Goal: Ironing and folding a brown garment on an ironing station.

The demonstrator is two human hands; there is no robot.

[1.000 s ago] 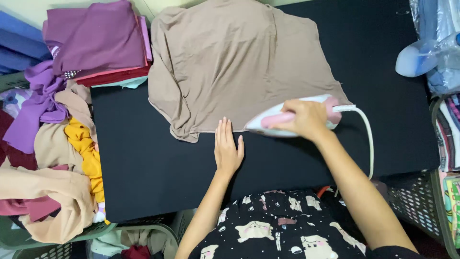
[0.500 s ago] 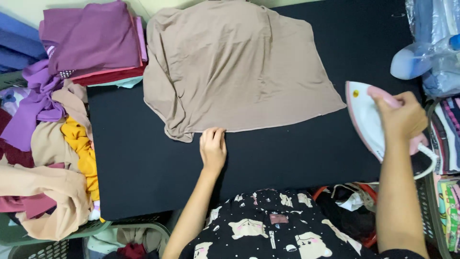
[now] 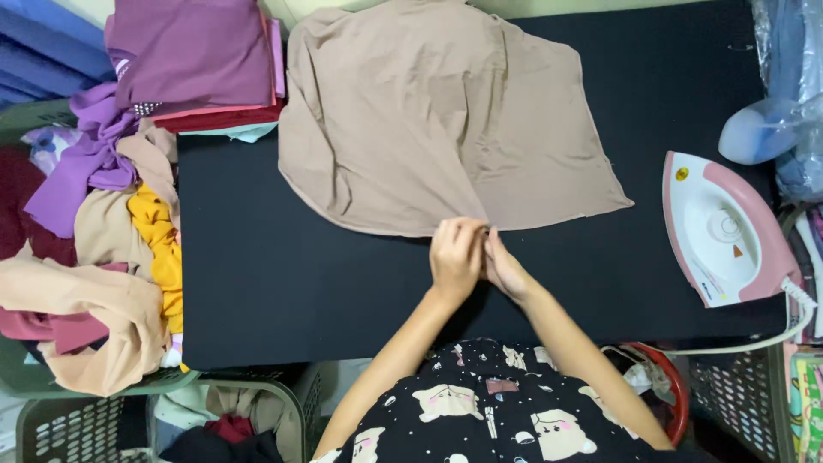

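Low in the middle of the frame, your left hand (image 3: 454,255) and right hand (image 3: 506,267) meet, both pinching the near hem of the beige garment (image 3: 437,120), which spreads above them across the black worktop (image 3: 283,274). The pink-and-white iron (image 3: 724,230) rests at the right edge, well apart. Folded clothes (image 3: 197,60) lie upper left.

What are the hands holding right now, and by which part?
Both the left hand and right hand pinch the beige garment at its near hem, about mid-edge.
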